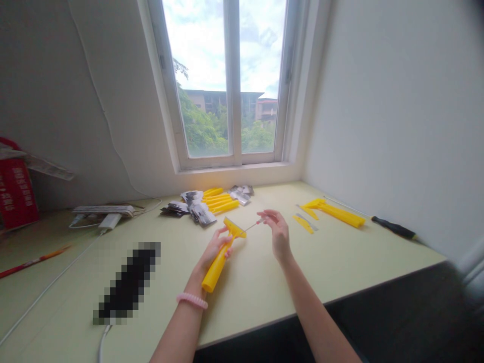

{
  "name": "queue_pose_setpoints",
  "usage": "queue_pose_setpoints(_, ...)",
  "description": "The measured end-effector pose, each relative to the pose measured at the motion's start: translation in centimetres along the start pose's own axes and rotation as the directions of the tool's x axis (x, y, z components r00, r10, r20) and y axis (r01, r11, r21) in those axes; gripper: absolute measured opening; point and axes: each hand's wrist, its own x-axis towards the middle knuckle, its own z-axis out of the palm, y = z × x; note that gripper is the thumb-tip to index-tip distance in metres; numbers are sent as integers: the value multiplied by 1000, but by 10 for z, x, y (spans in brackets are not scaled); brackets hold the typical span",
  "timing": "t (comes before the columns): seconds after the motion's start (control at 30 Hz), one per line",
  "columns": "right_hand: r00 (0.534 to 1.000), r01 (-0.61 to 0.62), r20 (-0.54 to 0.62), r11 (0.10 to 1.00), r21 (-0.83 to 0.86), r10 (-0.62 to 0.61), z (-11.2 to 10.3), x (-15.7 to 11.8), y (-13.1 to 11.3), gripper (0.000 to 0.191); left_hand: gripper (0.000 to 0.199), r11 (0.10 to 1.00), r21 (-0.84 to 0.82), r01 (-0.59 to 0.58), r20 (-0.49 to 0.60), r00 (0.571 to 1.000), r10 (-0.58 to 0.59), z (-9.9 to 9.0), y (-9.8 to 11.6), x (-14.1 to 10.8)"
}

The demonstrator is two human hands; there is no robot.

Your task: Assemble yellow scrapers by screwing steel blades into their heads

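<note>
My left hand (215, 247) grips a yellow plastic scraper (218, 262) by its handle, with the wide head up and pointing away from me. My right hand (278, 234) pinches a thin metal rod with a pinkish end (254, 225), perhaps a small screwdriver. Its tip reaches toward the scraper head, and I cannot tell whether they touch. To the right lie another yellow scraper (335, 213) and a black-handled screwdriver (393, 228). Beyond my hands is a heap of yellow handles (220, 200) among black-and-white packets (202, 214).
The pale green desk (249, 297) runs under a window (227, 80) and ends at a dark front edge. A power strip (104, 210) with a charger, white cables, a censored rectangular object (128, 282), a red-orange pencil (34, 262) and a red box (15, 194) are at the left.
</note>
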Motion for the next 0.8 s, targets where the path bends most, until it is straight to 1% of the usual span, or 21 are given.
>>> queue_pose_setpoints(0.1,998,45,-27,993,-111,-49,1,-1,1,22,45,1000,-2,8,1,1000,-8,2,1,-1)
queue_pose_setpoints(0.17,993,91,-60,974,-206,-106,1,-2,2,20,45,1000,-5,13,2,1000,-13,2,2,-2)
queue_pose_setpoints(0.23,987,116,-82,962,-248,-140,1,-2,4,18,45,999,-21,27,5,1000,-27,3,4,-4)
queue_pose_setpoints(0.3,988,100,-95,972,-211,-122,-1,-2,5,19,46,998,-43,38,10,999,-38,3,5,-5)
queue_pose_setpoints(0.37,992,69,-92,990,-124,-81,-2,-1,4,25,46,998,-57,40,21,999,-39,3,6,-6)
queue_pose_setpoints(0.4,995,57,-80,995,-84,-64,-3,-1,4,28,46,998,-57,40,25,999,-39,3,6,-7)
queue_pose_setpoints(0.47,998,46,-45,998,-51,-48,-3,-1,2,27,45,998,-50,39,29,999,-37,3,6,-7)
queue_pose_setpoints(0.53,997,72,-21,992,-106,-75,-1,-2,1,23,45,998,-50,34,32,999,-32,3,6,-8)
queue_pose_setpoints(0.67,978,183,-37,936,-301,-203,1,-5,-1,19,46,997,-62,34,32,999,-32,4,6,-7)
queue_pose_setpoints(0.73,975,194,-49,932,-305,-218,1,-6,-1,17,48,997,-64,44,22,999,-43,4,6,-7)
queue_pose_setpoints(0.8,981,171,-50,957,-235,-187,1,-5,0,19,49,997,-64,45,21,999,-44,4,6,-7)
